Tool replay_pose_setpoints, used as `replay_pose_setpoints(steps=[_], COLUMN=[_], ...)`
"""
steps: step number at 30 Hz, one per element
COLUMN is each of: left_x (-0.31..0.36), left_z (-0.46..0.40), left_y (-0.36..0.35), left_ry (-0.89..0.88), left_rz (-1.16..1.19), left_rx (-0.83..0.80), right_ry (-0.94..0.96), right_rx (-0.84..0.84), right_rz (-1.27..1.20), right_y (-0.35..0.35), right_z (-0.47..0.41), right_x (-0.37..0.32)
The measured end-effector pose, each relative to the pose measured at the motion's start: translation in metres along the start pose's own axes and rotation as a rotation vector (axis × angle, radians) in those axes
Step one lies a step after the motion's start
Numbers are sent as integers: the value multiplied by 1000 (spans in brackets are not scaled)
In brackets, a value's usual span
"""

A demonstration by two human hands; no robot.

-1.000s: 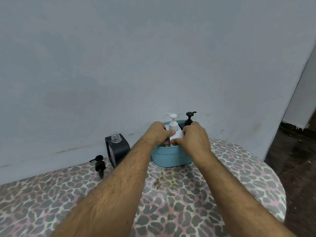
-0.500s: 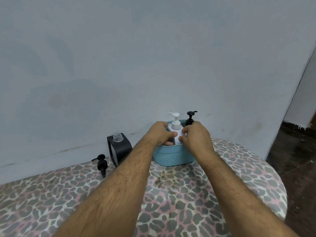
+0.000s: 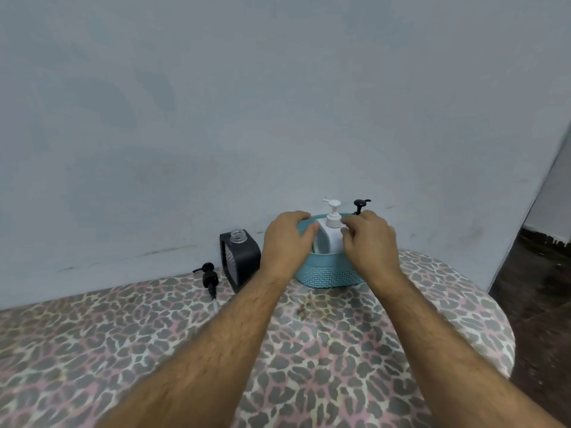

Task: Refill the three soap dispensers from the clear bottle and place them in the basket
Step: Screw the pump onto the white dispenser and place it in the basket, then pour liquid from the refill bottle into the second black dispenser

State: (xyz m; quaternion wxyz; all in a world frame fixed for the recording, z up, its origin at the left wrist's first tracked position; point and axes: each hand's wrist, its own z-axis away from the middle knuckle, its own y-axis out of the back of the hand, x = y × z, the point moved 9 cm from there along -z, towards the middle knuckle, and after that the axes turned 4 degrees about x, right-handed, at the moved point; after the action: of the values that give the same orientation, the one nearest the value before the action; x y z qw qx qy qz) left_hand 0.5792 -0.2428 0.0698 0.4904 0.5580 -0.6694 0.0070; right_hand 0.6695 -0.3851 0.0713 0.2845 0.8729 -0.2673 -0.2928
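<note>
A person's two bare hands reach over a light-blue woven plastic basket (image 3: 330, 273) that stands at the far edge of a bench covered in pink-and-grey leopard-print cloth (image 3: 309, 350), close to a pale grey wall (image 3: 247, 118). Inside the basket, a white plastic pump dispenser (image 3: 331, 234) stands upright, its nozzle pointing left. The black pump head of a second dispenser (image 3: 360, 206) rises behind it at the basket's far right; that bottle's body is hidden by the right hand. The left hand (image 3: 287, 242) lies over the basket's left rim, fingers curled down over the edge beside the white dispenser; whether they actually grip the rim or the bottle cannot be told. The right hand (image 3: 369, 242) hovers at the basket's right side, its fingers (image 3: 347, 228) loosely curled next to the white dispenser's shoulder, and whether they touch it cannot be told. Just left of the basket, near the left forearm, a black square dispenser with a clear open neck (image 3: 240, 257) stands on the bench without its pump. Further left of the basket, beside that bottle, a loose black pump with its dip tube (image 3: 208, 278) lies on the cloth. To the basket's far right, a dark floor (image 3: 540, 304) shows beyond the bench edge.
</note>
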Motion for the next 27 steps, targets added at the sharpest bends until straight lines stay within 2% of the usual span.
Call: replay_pose_setpoints(steps=[3,9,15,21,27], left_x=[-17,-76,-149,-168,-174], left_z=[13,29,42,26,8], left_y=[45,118,138,119,85], left_ry=[9,116,298,372,366], left_rz=[51,45,69,190,196], left_rx=[101,207,104,1,-71], right_ry=[50,68,-73,-291,-327], right_rx=[164,148,-47,-343,-399], right_rz=[-192,-330,-453,-567,-623], right_y=[17,3,-32,-87,-125], right_z=[14,40,66,83,85], right_x=[-23,-60,-84,-106,-113])
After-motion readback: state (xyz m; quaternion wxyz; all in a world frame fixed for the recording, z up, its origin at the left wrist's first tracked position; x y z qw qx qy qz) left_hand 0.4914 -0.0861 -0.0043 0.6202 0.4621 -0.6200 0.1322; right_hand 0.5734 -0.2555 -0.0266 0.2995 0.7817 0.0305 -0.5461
